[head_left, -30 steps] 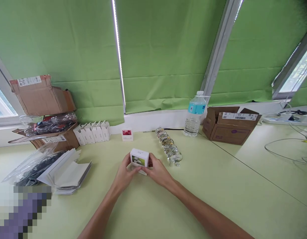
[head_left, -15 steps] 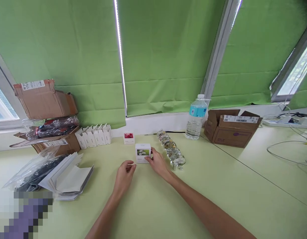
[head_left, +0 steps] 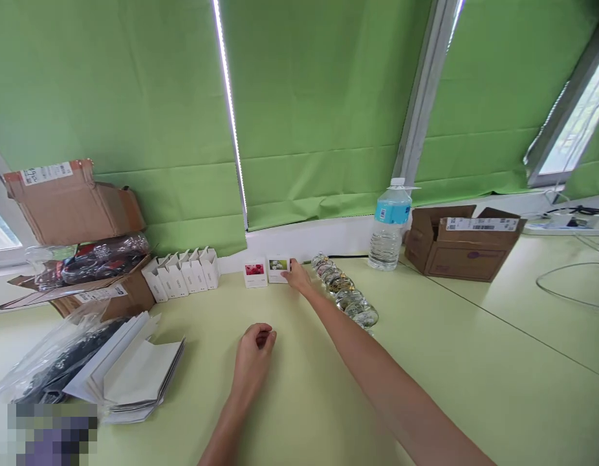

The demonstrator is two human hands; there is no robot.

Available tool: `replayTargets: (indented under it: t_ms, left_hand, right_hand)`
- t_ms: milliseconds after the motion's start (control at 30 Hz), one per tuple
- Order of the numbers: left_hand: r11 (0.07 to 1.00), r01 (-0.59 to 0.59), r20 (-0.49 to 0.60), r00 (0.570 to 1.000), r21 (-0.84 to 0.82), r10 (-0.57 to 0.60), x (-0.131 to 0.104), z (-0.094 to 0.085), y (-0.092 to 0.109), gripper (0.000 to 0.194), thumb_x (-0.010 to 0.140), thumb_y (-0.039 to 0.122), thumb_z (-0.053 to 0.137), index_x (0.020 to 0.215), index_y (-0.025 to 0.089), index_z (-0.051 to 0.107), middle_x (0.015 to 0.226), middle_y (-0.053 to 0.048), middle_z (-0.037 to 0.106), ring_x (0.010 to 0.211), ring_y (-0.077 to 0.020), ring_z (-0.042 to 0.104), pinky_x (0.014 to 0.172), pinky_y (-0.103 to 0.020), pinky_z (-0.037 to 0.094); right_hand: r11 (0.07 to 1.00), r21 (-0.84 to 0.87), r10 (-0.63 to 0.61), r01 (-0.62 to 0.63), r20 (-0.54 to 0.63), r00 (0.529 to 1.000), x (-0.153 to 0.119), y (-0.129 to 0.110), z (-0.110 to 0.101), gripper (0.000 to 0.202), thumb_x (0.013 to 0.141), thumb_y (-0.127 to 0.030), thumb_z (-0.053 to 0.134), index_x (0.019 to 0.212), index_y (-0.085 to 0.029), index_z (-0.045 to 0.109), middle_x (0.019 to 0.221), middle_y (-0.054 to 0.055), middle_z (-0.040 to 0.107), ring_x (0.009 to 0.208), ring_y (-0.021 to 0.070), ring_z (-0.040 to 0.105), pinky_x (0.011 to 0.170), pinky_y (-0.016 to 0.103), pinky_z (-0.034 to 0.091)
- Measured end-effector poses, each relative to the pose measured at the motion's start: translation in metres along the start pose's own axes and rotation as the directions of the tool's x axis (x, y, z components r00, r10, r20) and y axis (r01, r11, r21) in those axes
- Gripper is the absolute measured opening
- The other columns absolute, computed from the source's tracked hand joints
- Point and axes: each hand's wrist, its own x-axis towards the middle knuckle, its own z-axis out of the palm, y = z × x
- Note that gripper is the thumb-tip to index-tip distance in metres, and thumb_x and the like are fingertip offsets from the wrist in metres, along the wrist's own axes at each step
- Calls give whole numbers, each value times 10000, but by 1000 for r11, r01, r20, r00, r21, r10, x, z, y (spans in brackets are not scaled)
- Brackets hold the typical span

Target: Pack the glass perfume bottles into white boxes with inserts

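Note:
My right hand (head_left: 297,276) reaches to the back of the table. Its fingers grip the right side of a small white box (head_left: 279,276), which has a picture of white flowers on its front. Directly left of it stands a similar white box (head_left: 255,281) with a red picture. Nearer the front, my left hand (head_left: 255,353) rests at the table with its fingers curled in and nothing visible in them. To the right of my right hand runs a slanting row of shiny, round, glass-like pieces (head_left: 347,294), partly behind my forearm.
Several open white boxes (head_left: 180,275) stand in a row at the left, beside stacked cardboard boxes (head_left: 81,207). Flattened white cartons (head_left: 139,375) and a plastic bag (head_left: 61,362) lie in front. A water bottle (head_left: 385,243) and an open brown box (head_left: 462,249) stand at the right.
My right hand has moved the white-flower box back, setting it beside the red-picture box. My left hand has come away from the box and stays near the front.

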Motion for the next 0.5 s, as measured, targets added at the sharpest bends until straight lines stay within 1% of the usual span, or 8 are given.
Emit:
replayTargets:
  t_ms: [100,167,300,367,500]
  left_hand:
    - [1000,7,-5,1000,-4,-7,2,1,0,234,789,384,572,876,181,653,933,-85,707,867,-206,661,801,-314,485]
    - [1000,2,-17,1000,-3,-3,3,2,0,227,800,377,558,864,181,653,918,-83,707,850,-200,660,788,-307,484]
    - [999,-1,-29,1000,34,2,6,4,1,213,824,353,524,847,181,647,893,-76,706,826,-188,658,768,-298,479]
    - [999,2,-31,1000,52,0,7,4,2,205,825,342,522,841,180,647,893,-76,706,827,-188,657,767,-296,476]
    - [998,-1,-27,1000,61,3,6,3,5,207,829,337,513,843,180,648,897,-75,706,828,-184,655,769,-295,474]
  right_hand:
    - [1000,-4,7,-7,-6,1000,22,-2,6,406,848,-283,614,1222,-168,506,1094,119,657,1026,233,609,821,292,457]
    - [1000,-4,7,-8,-14,1000,33,-5,11,372,874,-302,594,1211,-163,524,1124,108,628,1014,219,603,841,333,480]
    - [1000,-5,24,-24,-46,999,43,-10,21,328,911,-332,545,1192,-161,545,1187,80,570,996,203,591,838,421,512]
    - [999,-6,44,-44,-74,996,42,-11,25,317,906,-316,550,1167,-138,562,1184,115,573,1032,224,582,865,410,490]
    - [998,-5,67,-68,-135,989,33,-8,26,326,893,-298,526,1117,-71,589,1196,244,547,1112,304,550,889,387,429]
